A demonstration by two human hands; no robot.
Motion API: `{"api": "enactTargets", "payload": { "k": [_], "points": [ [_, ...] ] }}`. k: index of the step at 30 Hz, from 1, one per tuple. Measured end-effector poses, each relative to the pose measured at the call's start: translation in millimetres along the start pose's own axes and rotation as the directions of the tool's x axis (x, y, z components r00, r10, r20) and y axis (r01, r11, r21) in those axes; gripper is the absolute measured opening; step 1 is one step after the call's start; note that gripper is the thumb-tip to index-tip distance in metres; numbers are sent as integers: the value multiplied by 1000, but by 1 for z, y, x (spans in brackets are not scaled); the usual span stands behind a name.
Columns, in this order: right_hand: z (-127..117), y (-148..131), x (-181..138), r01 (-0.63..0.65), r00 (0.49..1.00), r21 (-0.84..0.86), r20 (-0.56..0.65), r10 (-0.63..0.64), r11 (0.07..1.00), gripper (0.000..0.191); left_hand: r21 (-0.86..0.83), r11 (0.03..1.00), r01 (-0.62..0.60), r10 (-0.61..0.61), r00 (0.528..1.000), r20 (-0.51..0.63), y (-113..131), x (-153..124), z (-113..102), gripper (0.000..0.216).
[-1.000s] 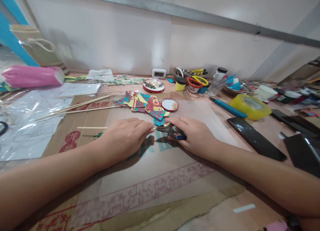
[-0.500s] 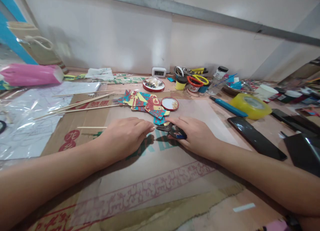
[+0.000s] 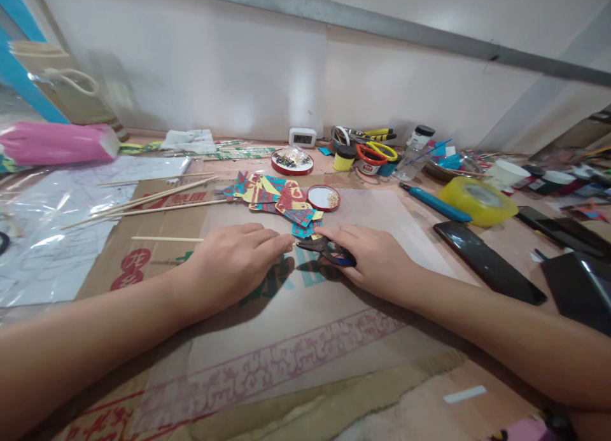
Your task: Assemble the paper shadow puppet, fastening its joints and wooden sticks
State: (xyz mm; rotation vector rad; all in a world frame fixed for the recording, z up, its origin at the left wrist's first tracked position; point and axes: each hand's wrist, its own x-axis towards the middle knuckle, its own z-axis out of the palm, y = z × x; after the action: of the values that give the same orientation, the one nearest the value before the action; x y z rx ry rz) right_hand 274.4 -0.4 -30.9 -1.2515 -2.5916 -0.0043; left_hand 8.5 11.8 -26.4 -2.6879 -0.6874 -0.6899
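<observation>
A thin wooden stick is gripped in my left hand, its long end poking out to the left and its other end just showing at my fingertips. My right hand is closed around a small pair of pliers with dark jaws and blue on the handle. The jaws point left and lie close to the stick's end; whether they touch it I cannot tell. Just beyond both hands rests a jointed paper figure in red, yellow and blue, partly overlapping a small round lid with tiny gold pieces.
Several wooden sticks lie at the left on printed cardboard. Behind are a lid of beads, a small digital clock and scissors. Rightward lie a blue cutter knife, a yellow tape roll and a phone.
The stick in my left hand reaches slightly farther left. The pliers' handles look closer together. Both hands stay in nearly the same place.
</observation>
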Motion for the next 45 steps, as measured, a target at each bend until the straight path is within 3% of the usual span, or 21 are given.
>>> {"api": "enactTargets", "payload": {
  "k": [3,6,16,23,37,41,45],
  "points": [
    [-3,-1,0,-7,1000,37,26,6,999,42,147,984,-104,105,994,2,1,1,-9,28],
    [-4,-2,0,-25,999,88,49,21,996,41,209,971,-120,122,993,1,1,3,-12,32],
    [5,6,3,-57,998,48,-10,58,997,45,27,991,131,-130,991,-17,0,4,9,29],
    [4,3,1,-25,999,15,-34,26,1000,48,6,986,167,-166,978,124,1,4,6,30],
    [5,4,1,4,998,5,-63,-3,1000,47,7,963,269,-263,936,236,6,7,5,40],
    [4,4,0,7,999,-1,-54,-7,1000,46,5,963,268,-262,938,228,5,7,5,38],
    [3,3,0,22,999,10,-30,-22,1000,44,-40,976,216,-209,969,132,3,4,7,32]
  ]
}}
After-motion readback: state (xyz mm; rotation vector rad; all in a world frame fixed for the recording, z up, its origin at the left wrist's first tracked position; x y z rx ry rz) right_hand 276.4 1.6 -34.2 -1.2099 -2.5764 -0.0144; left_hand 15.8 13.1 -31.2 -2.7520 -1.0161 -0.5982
